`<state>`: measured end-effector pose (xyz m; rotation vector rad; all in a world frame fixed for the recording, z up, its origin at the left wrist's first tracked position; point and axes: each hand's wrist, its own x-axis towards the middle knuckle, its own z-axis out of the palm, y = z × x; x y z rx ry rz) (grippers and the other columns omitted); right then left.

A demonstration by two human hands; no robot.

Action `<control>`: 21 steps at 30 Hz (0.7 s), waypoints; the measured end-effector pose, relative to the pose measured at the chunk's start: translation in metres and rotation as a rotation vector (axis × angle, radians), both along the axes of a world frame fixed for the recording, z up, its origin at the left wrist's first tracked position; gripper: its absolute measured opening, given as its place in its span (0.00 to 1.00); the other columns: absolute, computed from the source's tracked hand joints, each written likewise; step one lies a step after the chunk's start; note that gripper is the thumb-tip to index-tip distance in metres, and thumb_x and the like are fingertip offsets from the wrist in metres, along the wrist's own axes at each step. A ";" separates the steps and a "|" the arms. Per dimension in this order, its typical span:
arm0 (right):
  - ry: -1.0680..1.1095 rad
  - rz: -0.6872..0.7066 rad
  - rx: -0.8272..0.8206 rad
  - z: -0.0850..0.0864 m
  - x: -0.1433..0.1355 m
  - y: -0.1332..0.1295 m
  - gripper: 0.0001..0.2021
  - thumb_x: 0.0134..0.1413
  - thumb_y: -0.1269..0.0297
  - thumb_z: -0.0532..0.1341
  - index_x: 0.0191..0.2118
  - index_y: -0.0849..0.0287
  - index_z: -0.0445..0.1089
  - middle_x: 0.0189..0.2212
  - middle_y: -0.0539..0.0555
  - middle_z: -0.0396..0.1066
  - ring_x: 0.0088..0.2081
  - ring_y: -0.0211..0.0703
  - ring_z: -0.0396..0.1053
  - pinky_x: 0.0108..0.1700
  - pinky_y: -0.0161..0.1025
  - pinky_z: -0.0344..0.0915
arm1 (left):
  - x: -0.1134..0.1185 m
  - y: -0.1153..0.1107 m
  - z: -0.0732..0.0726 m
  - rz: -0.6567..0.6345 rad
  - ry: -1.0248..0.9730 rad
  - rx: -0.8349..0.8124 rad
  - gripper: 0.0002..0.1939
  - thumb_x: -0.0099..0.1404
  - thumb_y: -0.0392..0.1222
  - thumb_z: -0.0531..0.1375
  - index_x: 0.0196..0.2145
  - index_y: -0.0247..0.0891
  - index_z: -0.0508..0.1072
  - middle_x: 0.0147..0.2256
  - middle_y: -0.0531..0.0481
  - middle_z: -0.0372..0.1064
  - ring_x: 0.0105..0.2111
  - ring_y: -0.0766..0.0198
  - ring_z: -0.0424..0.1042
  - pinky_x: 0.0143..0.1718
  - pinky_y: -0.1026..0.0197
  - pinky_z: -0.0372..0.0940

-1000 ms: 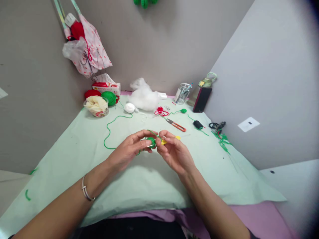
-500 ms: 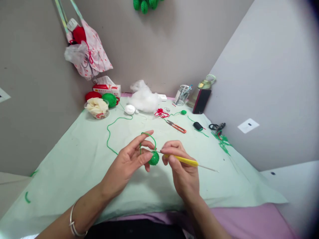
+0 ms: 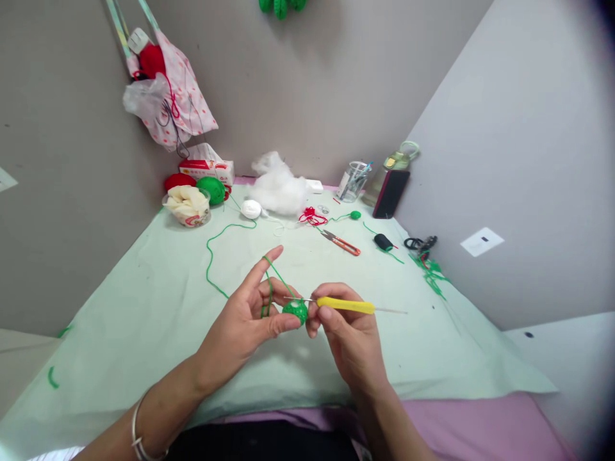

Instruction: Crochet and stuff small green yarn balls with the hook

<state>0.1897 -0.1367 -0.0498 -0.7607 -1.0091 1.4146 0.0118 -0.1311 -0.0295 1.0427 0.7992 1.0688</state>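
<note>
My left hand (image 3: 250,314) pinches a small round green crochet piece (image 3: 296,310) between thumb and fingers. Green yarn (image 3: 281,276) runs from the piece up over my raised left index finger and back down around the other fingers. In my right hand (image 3: 350,326) is a crochet hook (image 3: 344,305) with a yellow handle, held nearly level. Its thin metal tip reaches left to the top edge of the green piece; whether it sits inside a stitch is too small to tell. The yarn tail trails across the cloth toward a green yarn ball (image 3: 211,190).
Orange-handled thread snips (image 3: 340,242), red yarn (image 3: 313,216) and white stuffing (image 3: 278,186) lie behind my hands. A tub (image 3: 187,206) stands back left. A phone (image 3: 391,194) leans by a bottle at the right, near green yarn scraps (image 3: 432,272).
The green piece has tilted, showing its opening, and sits slightly lower. My left index finger points up more, stretching the yarn straight. The hook has turned more level and shifted slightly left.
</note>
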 end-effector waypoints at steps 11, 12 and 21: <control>0.022 0.053 0.112 -0.001 0.004 -0.003 0.07 0.60 0.57 0.68 0.35 0.53 0.81 0.31 0.51 0.70 0.29 0.38 0.67 0.33 0.38 0.65 | 0.000 -0.003 -0.003 0.015 0.061 0.002 0.55 0.58 0.43 0.74 0.73 0.53 0.47 0.38 0.53 0.74 0.35 0.63 0.68 0.38 0.60 0.62; -0.007 0.035 0.120 -0.002 0.004 -0.003 0.07 0.61 0.58 0.67 0.35 0.53 0.80 0.31 0.51 0.70 0.29 0.38 0.68 0.34 0.38 0.65 | 0.000 -0.003 -0.003 0.031 0.078 0.008 0.55 0.58 0.43 0.74 0.73 0.54 0.47 0.40 0.53 0.74 0.36 0.63 0.68 0.38 0.60 0.61; -0.287 -0.146 0.318 -0.003 0.004 -0.010 0.08 0.65 0.66 0.64 0.43 0.47 0.82 0.37 0.55 0.76 0.37 0.45 0.71 0.39 0.43 0.69 | 0.001 -0.007 -0.005 0.051 0.214 0.062 0.54 0.57 0.43 0.74 0.72 0.56 0.50 0.40 0.54 0.72 0.27 0.67 0.57 0.33 0.61 0.60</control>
